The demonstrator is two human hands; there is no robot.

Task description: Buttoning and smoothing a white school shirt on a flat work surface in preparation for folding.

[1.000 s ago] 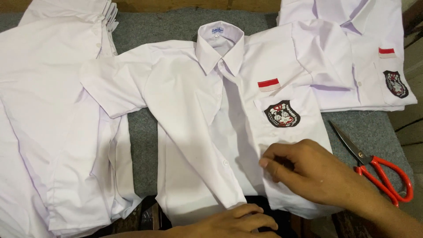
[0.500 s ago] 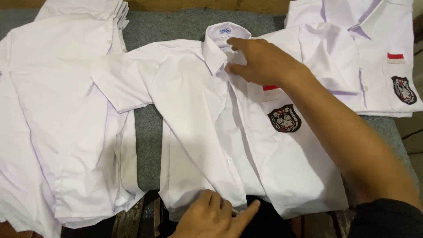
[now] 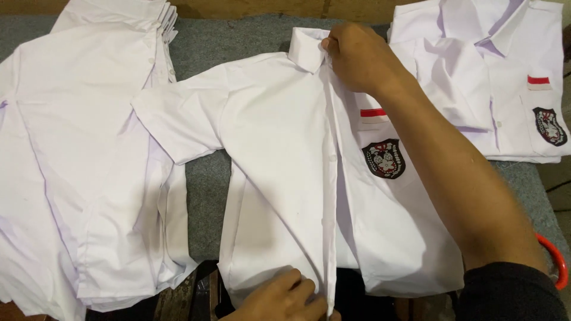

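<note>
Currently a white short-sleeved cotton shirt with a dark crest badge and a red-and-white strip on its pocket [image 3: 309, 178] is laid face up on the grey felt-covered bench [image 3: 238, 41]. The collar end of its button placket is pinched by the right hand [image 3: 357, 56], while the hem end of the same placket is pressed down by the left hand [image 3: 285, 297], fingers curled onto the cloth. The front edges are held stretched between the two hands. Should the pull be uneven, the placket could be skewed and a crease set into the front panel. The hem overhangs the bench edge, so the shirt could be dragged off if the lower grip slackens. A stack of white shirts [image 3: 77, 178] lies just beside the left sleeve and could be snagged.
</note>
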